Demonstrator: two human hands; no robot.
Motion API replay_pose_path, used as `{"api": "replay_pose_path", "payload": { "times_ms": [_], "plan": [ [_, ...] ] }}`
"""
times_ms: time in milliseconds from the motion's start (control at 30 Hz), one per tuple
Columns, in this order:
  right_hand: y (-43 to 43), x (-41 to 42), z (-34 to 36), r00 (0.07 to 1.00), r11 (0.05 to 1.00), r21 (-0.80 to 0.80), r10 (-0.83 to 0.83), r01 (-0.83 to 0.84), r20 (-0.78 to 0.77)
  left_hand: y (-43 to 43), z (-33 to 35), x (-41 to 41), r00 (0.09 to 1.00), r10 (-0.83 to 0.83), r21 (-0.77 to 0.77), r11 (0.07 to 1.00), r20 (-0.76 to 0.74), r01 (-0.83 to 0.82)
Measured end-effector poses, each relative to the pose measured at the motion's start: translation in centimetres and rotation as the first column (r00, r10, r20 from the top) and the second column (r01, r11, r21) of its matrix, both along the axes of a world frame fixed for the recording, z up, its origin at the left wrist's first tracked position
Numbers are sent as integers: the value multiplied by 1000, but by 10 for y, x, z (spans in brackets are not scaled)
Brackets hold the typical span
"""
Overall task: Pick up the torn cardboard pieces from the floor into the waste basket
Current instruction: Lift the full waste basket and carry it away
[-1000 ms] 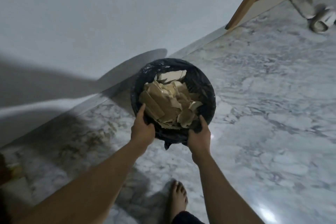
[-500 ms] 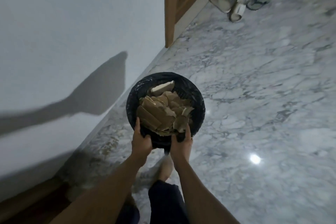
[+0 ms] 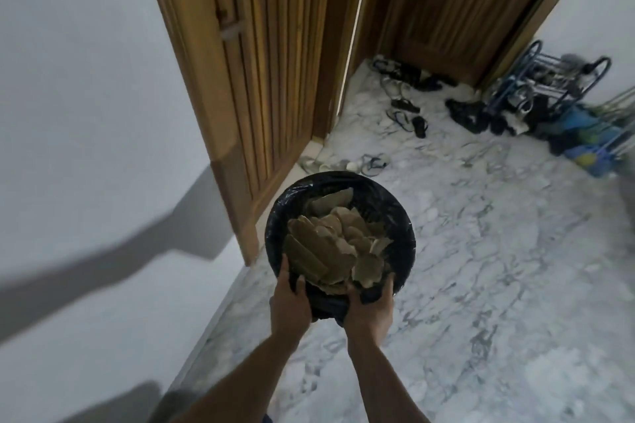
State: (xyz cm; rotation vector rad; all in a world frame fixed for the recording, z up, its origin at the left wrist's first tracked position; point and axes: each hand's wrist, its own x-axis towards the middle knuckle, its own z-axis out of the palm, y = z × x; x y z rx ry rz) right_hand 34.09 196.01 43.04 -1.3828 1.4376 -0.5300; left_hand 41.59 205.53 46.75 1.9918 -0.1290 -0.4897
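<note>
Cardboard pieces: torn brown bits piled inside the waste basket, heaped to about the rim.
Waste basket: round, with a black bag liner folded over the rim, held up off the floor.
Left hand: grips the basket's near rim on the left side, fingers curled round the edge.
Right hand: same deal on the near rim's right side, clamped on the liner. The hands are close together, not touching.
Floor: white-grey marble, below and all around the basket.
Wooden door: slatted, beyond the basket to its left.
Wall: plain white, left of the basket, arm shadow on it.
Sandals: scattered on the floor well beyond the basket.
Shoe rack: blue frame, far beyond the basket to its right.
</note>
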Motion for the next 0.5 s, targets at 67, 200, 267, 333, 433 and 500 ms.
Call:
{"api": "replay_pose_path", "payload": {
  "times_ms": [67, 200, 267, 333, 433, 500],
  "plan": [
    [-41, 33, 15, 998, 999, -25, -46, 47, 39, -44, 15, 40, 996, -60, -13, 998, 68, 61],
    [-129, 77, 49, 977, 981, -43, -182, 188, 115, -142, 52, 95, 971, -204, 51, 979, 121, 199],
    [-183, 91, 60, 960, 971, -40, -228, 237, 163, -200, 64, 116, 964, -236, 52, 972, 119, 231],
    [-245, 106, 70, 943, 960, -30, -266, 277, 200, -267, 69, 135, 953, -280, 64, 960, 119, 274],
    [-335, 120, 81, 927, 946, -61, -299, 320, 226, -364, 81, 152, 938, -330, 51, 944, 108, 326],
    [-401, 125, 92, 923, 941, -68, -307, 330, 232, -431, 95, 154, 935, -337, 47, 942, 114, 334]
  ]
}}
